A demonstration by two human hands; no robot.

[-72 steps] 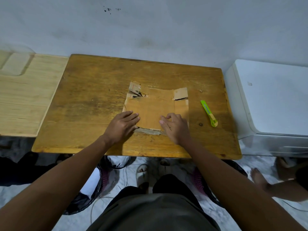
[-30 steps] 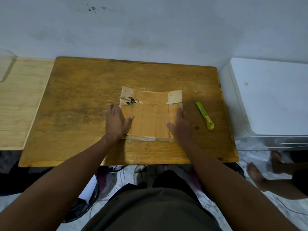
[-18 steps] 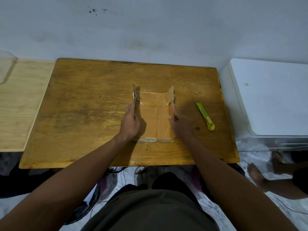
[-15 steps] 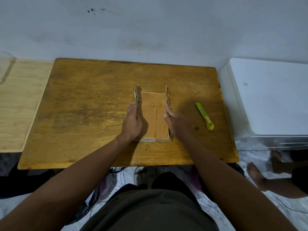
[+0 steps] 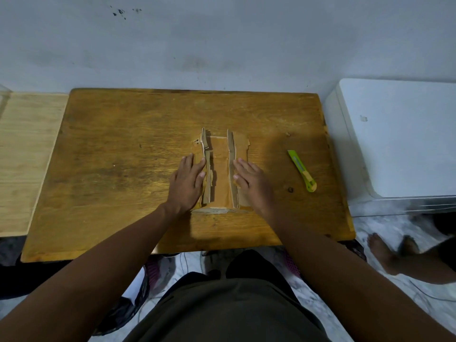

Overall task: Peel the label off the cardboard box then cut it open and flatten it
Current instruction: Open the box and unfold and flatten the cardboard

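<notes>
Your cardboard box lies cut open near the middle of the wooden table, its base panel flat on the wood and 2 side panels standing up as thin walls along its left and right edges. Your left hand rests just outside the left wall with fingers straight and together, fingertips against the card; your right hand lies the same way outside the right wall, palm down on what looks like an outer flap spread on the table. Neither hand grips anything. The green utility knife lies well apart to the right, untouched, and whether its blade is out is too small to tell. A white appliance stands beyond the table's right edge. Judging by how it sits, this card is light and thin, stiff across a panel but springy at the creases, so the walls will likely rise again unless you press each fold line hard. I would take hold low, at the crease where wall meets base, rather than at the ragged top edges, which look torn and could rip further. Push each wall outward and down with a flat palm, then run your fingers along the fold. The sheet is light enough to slide on the smooth wood, so keep 1 hand pinning the base while the other flattens. The label is not visible from here, so I cannot tell whether any of it is left.
</notes>
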